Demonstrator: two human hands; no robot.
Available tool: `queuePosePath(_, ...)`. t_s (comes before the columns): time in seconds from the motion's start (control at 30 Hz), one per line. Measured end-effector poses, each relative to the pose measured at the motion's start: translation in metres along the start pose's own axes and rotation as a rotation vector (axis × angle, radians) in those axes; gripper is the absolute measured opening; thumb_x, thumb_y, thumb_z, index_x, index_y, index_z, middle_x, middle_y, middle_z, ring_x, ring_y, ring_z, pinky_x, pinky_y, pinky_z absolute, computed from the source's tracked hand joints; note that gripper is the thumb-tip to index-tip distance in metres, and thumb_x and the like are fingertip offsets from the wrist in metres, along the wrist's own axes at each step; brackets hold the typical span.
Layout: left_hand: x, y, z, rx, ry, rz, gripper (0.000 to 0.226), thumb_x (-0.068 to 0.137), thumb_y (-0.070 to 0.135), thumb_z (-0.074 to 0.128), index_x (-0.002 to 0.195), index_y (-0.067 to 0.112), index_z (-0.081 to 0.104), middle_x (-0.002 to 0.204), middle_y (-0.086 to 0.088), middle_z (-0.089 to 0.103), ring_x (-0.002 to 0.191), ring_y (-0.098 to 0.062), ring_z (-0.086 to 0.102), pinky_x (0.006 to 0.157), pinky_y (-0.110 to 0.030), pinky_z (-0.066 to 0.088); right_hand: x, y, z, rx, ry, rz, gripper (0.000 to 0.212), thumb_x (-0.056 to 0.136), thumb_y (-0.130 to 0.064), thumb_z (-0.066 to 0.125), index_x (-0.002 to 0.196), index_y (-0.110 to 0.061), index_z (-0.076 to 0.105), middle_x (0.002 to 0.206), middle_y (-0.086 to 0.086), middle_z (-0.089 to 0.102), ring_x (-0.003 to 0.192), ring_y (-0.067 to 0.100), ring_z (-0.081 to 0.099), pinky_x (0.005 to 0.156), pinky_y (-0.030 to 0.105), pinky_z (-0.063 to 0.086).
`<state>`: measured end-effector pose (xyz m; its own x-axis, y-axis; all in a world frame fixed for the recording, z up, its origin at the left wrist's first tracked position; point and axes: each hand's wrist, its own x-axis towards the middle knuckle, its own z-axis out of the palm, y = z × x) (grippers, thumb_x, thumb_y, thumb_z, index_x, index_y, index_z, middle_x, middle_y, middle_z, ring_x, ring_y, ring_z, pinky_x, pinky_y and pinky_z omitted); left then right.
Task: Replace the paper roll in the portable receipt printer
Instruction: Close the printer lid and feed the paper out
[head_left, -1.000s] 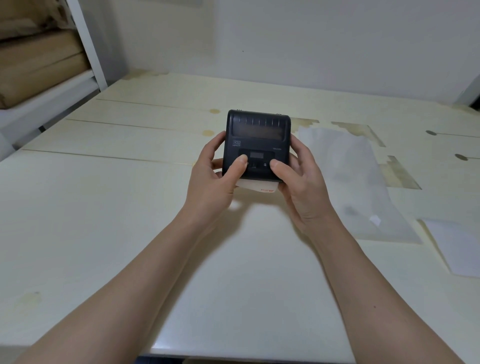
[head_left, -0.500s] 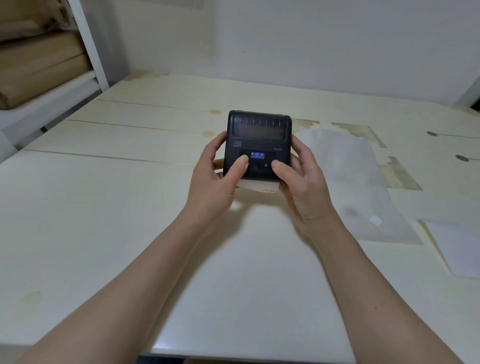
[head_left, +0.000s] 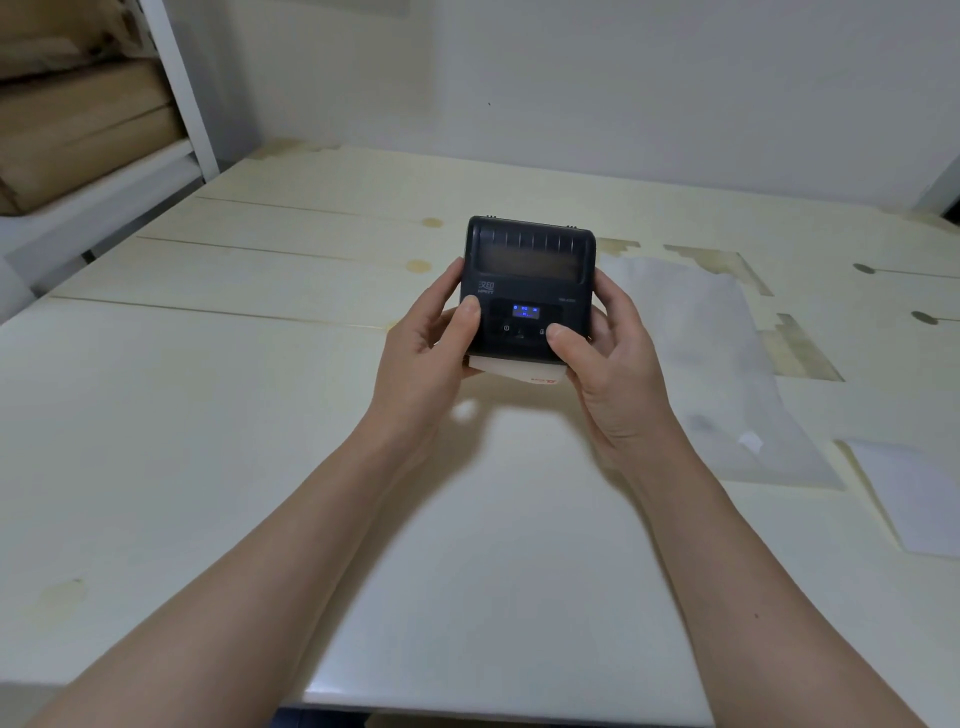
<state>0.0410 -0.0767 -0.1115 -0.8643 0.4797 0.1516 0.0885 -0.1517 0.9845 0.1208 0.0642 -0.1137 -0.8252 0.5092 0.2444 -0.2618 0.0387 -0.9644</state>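
Since a second ago, both thumbs have shifted: then they pressed close together on the button panel and the small display was dark; now they sit further apart at the panel's two edges and the display glows blue. The black plastic portable receipt printer (head_left: 529, 288) is raised above the pale cream counter (head_left: 208, 415), between both of my hands, its lid closed. My left hand (head_left: 423, 358) wraps its left side, the thumb lying on the front face near the printed logo; this grip is closed on the printer. My right hand (head_left: 610, 369) holds the right side the same way, the thumb resting by the lower right button, fingers curled behind the housing.

A strip of white paper (head_left: 519, 370) with a small red mark at its corner sticks out from the printer's lower edge, just above my palms. I cannot see inside the paper compartment, so I cannot tell what it holds.

On the front, grey characters and the letters "HPRT" sit left of the display; the small print on the right and the blue readout are too fine to read.

To the right, a translucent white plastic bag (head_left: 717, 364) lies flat on the counter, and a white paper sheet (head_left: 914, 499) lies nearer the edge. Brown wrapped bundles (head_left: 78, 114) fill the white shelf (head_left: 171, 171) at upper left.
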Motion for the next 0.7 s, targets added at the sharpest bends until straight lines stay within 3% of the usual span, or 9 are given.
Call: queuePosePath(0.7,0.0015,-0.0038,-0.0006,0.004,0.003,0.002,0.052,0.089,0.039,0.056,0.14,0.036,0.05,0.117,-0.008,0.072,0.114,-0.029,0.066,0.097,-0.058,0.05,-0.001,-0.0002,-0.0006,-0.023,0.0,0.014,0.062,0.088,-0.005,0.057,0.145,-0.022,0.039,0.128,0.004,0.066,0.12,0.02,0.062,0.108,0.043,0.045)
